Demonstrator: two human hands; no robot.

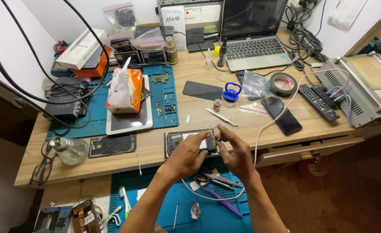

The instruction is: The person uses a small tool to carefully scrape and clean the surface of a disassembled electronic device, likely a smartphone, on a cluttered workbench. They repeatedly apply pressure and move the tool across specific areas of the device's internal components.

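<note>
- Both forearms bare, rising from the bottom edge and converging toward the middle.
- Left hand back up, knuckles toward the camera, fingers curled forward and pinched together at the tips.
- Right hand just beside it, fingers bent, thumb and forefinger closed in a fine pinch.
- Fingertips of both nearly meeting.

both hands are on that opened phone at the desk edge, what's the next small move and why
Probably reach the right hand for the tweezers just behind. Both hands pinch at one spot on the open phone, its insides exposed, the left hand steadying it. Fingertips look too coarse for a part that small.
</note>
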